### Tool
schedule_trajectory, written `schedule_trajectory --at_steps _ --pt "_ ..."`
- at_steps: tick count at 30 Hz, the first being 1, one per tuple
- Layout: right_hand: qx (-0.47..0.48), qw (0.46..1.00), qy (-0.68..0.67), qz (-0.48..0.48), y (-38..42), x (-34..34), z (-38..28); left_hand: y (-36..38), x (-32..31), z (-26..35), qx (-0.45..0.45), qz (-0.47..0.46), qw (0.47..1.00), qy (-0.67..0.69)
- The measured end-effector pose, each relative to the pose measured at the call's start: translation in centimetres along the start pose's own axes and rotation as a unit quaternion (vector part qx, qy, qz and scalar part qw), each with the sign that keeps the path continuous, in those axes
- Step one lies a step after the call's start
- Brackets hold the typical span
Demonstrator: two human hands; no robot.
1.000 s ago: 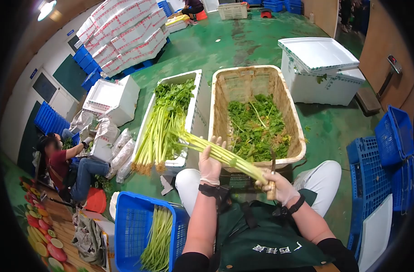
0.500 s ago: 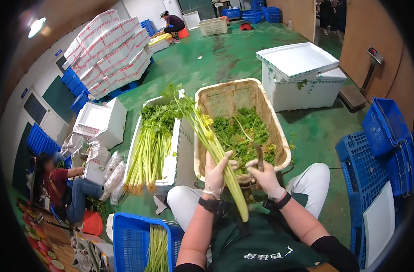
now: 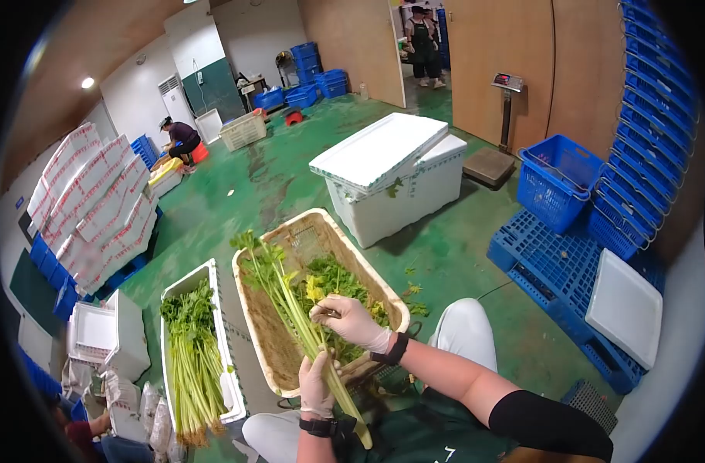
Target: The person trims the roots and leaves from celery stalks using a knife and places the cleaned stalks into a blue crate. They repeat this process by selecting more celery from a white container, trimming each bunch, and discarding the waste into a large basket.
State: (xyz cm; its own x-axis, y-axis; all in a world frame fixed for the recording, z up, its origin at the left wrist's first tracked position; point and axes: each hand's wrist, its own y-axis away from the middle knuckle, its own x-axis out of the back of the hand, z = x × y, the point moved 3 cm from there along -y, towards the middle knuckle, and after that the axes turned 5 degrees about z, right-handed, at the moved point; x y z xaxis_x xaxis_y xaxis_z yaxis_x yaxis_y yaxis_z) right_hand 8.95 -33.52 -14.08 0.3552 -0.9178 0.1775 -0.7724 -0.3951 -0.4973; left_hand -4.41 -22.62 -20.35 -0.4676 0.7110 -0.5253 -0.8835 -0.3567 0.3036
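Observation:
My gloved left hand is wrapped round the lower stalks of a celery bunch, which slants over the crate with its leafy end up and away from me. My gloved right hand is closed beside the upper stalks, near some yellow leaves. A small curved knife is in that hand, its blade now mostly hidden. Under the bunch stands a dirty cream crate with loose green leaves inside. To the left, a white foam box holds several celery bunches with roots toward me.
A lidded foam box stands beyond the crate. At right are a floor scale, blue baskets and a blue pallet with a white lid. Stacked foam boxes and a seated person are farther left.
My view has turned right. My right hand has moved from beside the stalk bases up to the yellow leaves on the celery. My left hand still holds the bunch.

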Motion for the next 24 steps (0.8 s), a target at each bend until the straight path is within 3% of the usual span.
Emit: schedule_trajectory --at_steps 3,5,9,11,13,15,17,19,20,22,24 --pt "-0.004 0.99 -0.118 0.07 0.9 0.1 0.6 0.3 -0.4 0.4 0.04 0.018 0.999 -0.012" --pt "-0.075 0.985 -0.145 0.053 0.9 0.5 1.6 0.9 -1.3 0.8 0.048 0.005 0.998 -0.026" --pt "-0.121 0.983 -0.133 0.032 1.0 2.0 2.2 0.6 -1.3 0.5 0.024 0.005 0.998 -0.058" --pt "0.002 1.0 0.005 0.008 1.0 3.4 1.3 0.6 -1.3 0.9 -0.001 0.026 0.997 -0.074" --pt "0.055 0.991 0.125 -0.004 1.4 5.0 0.2 0.6 -1.3 1.1 -0.024 0.041 0.995 -0.091" --pt "0.034 0.983 0.173 -0.052 1.8 6.4 -1.6 0.5 -1.1 1.5 -0.099 0.067 0.981 -0.154" --pt "0.01 0.97 0.223 -0.097 2.0 6.7 -2.5 0.3 -1.1 1.4 -0.119 0.074 0.975 -0.175" --pt "0.007 0.956 0.246 -0.161 1.7 6.7 -3.0 -0.6 -0.6 0.9 -0.244 0.097 0.923 -0.281" --pt "0.006 0.956 0.247 -0.159 1.5 6.8 -3.6 -0.6 -0.7 0.6 -0.243 0.096 0.923 -0.282" --pt "-0.006 0.922 0.331 -0.203 1.0 6.5 -4.5 0.2 -1.7 1.2 -0.39 0.112 0.818 -0.408" --pt "0.002 0.914 0.345 -0.212 0.4 6.1 -3.1 1.0 -2.6 1.4 -0.4 0.107 0.807 -0.42"
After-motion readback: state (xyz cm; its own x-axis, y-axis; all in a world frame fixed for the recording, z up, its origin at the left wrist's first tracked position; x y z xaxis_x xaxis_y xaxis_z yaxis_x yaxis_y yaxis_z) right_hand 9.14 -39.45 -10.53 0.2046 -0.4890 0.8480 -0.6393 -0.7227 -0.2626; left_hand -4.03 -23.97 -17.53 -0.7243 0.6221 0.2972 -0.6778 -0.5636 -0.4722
